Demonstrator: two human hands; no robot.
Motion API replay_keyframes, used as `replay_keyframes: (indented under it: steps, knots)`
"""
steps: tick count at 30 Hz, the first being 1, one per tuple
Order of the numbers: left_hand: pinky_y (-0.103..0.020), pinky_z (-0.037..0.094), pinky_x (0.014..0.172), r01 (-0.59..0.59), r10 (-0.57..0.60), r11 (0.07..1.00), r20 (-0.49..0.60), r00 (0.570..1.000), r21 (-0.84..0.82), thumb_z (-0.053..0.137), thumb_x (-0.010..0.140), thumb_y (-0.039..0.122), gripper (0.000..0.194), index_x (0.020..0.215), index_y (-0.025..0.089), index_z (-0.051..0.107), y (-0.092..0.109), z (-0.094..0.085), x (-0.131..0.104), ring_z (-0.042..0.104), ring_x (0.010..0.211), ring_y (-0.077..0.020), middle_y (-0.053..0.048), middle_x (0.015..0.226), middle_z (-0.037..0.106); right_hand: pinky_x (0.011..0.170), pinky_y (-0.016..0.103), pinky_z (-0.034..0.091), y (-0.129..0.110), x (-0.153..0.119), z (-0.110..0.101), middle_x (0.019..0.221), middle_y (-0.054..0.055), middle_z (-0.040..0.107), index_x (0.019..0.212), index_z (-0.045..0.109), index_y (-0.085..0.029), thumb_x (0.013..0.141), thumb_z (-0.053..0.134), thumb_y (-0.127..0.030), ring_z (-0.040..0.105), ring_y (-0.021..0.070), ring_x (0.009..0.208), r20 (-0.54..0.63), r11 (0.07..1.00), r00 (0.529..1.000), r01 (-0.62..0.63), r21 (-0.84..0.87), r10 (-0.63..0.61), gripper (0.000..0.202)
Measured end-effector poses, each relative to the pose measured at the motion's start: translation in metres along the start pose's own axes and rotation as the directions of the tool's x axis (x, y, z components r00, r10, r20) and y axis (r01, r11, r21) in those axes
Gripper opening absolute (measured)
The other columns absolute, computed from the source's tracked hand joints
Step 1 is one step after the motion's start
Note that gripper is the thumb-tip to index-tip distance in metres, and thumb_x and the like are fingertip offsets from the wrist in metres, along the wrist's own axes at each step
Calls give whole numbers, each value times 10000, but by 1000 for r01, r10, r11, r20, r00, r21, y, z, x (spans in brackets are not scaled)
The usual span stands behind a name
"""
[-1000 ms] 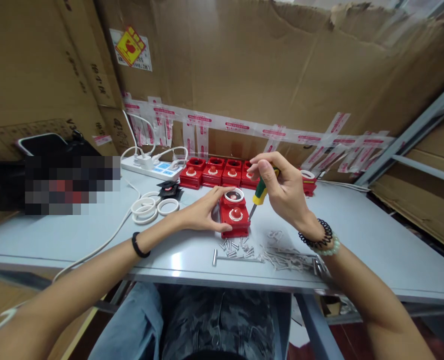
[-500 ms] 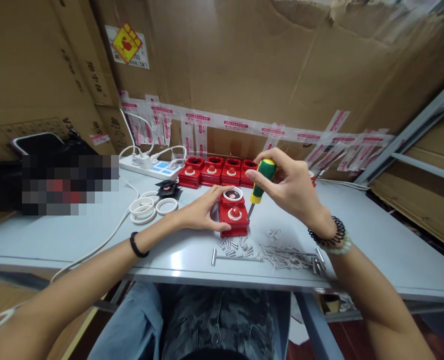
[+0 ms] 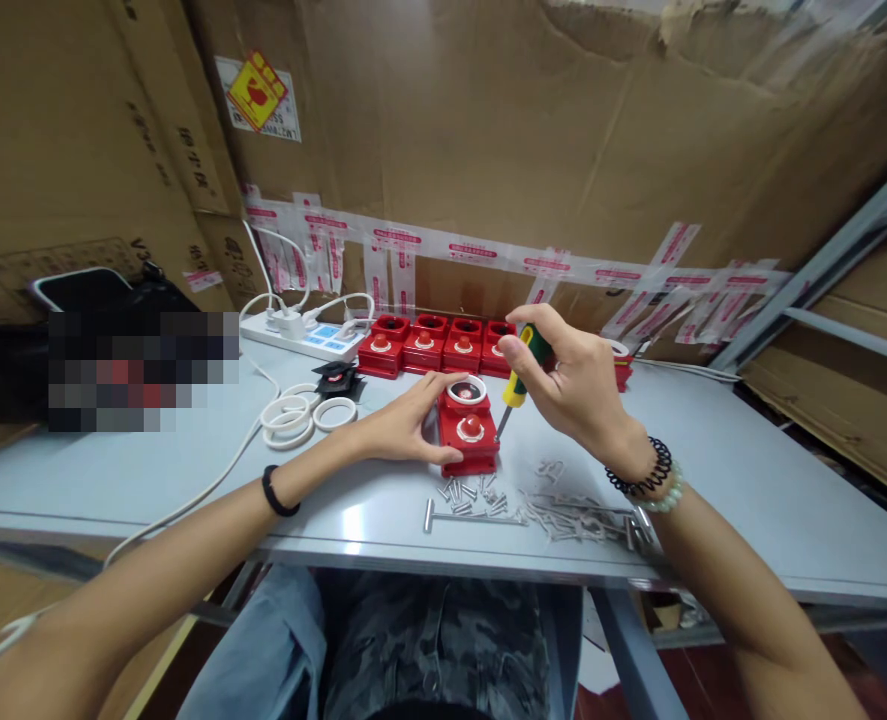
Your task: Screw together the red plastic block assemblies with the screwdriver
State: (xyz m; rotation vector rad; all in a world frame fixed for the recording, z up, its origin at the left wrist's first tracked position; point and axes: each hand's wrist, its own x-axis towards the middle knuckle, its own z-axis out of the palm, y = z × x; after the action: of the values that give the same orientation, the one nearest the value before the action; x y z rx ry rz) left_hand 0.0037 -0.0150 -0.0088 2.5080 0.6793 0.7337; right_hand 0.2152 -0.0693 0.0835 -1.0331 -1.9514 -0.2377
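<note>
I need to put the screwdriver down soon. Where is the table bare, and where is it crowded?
Bare: the table right of the right hand, and the near left stretch between the white cable and the edge. Crowded: the loose screws in front of the red box, the white rings to its left, the red row behind.
</note>
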Motion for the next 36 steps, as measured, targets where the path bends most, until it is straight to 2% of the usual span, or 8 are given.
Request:
replay_keyframes:
  steps: [5, 13, 17, 20, 25, 30, 32, 36]
  knots:
    - [-508, 342, 1089, 1, -1, 1000, 2, 1000, 0, 722, 709, 488, 909, 1434, 289, 211, -2, 1, 0, 395, 1297, -318, -115, 1402, 374, 611, 274, 483, 3, -1, -2, 896, 1, 646, 1275, 471, -255, 933, 400, -266, 566, 116, 623, 176, 975, 983, 17, 223, -57, 350]
    - [-523, 346, 1082, 8, -7, 1000, 3, 1000, -6, 722, 705, 497, 920, 1440, 295, 207, -4, 1, -1, 385, 1304, -326, -118, 1402, 369, 505, 239, 405, -2, -8, 7, 691, -43, 557, 974, 571, -233, 817, 643, -367, 466, 91, 524, -77, 991, 996, -41, 124, 50, 219]
    - [-517, 359, 1073, 9, -9, 1000, -1, 1000, -19, 728, 698, 496, 928, 1443, 290, 216, -3, 0, 0, 410, 1280, -324, -115, 1369, 399, 638, 268, 479, -3, -12, 9, 929, 10, 639, 1194, 528, -262, 939, 440, -350, 572, 119, 677, -35, 965, 996, -71, 254, 82, 284]
    - [-504, 350, 1086, 1, -1, 1000, -3, 1000, -16, 729, 699, 495, 922, 1439, 289, 220, -4, 1, 0, 396, 1293, -320, -111, 1384, 387, 599, 246, 477, -3, -11, 9, 891, -6, 641, 1138, 568, -255, 903, 524, -341, 565, 107, 648, -39, 941, 997, -55, 335, 72, 254]
    - [-514, 343, 1086, -3, 3, 1000, -3, 1000, -9, 729, 697, 493, 917, 1436, 299, 221, -5, 1, 0, 399, 1284, -325, -110, 1393, 379, 556, 253, 408, -5, -12, 6, 709, -23, 608, 903, 625, -218, 834, 616, -345, 496, 98, 558, -208, 997, 978, -9, 72, 24, 144]
    - [-508, 352, 1079, -1, 1, 1000, 4, 1000, -5, 724, 706, 488, 918, 1441, 289, 212, -3, 1, 0, 403, 1281, -317, -111, 1393, 381, 650, 280, 467, -5, -14, 3, 889, 21, 664, 1164, 559, -229, 942, 370, -324, 591, 135, 698, -62, 986, 997, -31, 164, 42, 307]
    - [-501, 346, 1086, -2, 2, 1000, 5, 1000, 6, 722, 710, 490, 919, 1443, 283, 206, -3, 1, 0, 389, 1295, -317, -114, 1416, 360, 634, 256, 473, -6, -12, 3, 900, 11, 653, 1141, 560, -224, 930, 431, -321, 591, 119, 688, -19, 970, 999, -23, 241, 28, 266]
    - [-499, 346, 1088, 10, -10, 1000, 9, 1000, 21, 718, 712, 504, 931, 1448, 283, 192, -5, 2, -1, 387, 1300, -320, -116, 1427, 351, 505, 228, 373, -7, -11, 5, 650, -48, 531, 868, 596, -203, 818, 641, -323, 451, 77, 515, -172, 994, 984, -20, 104, 38, 137]
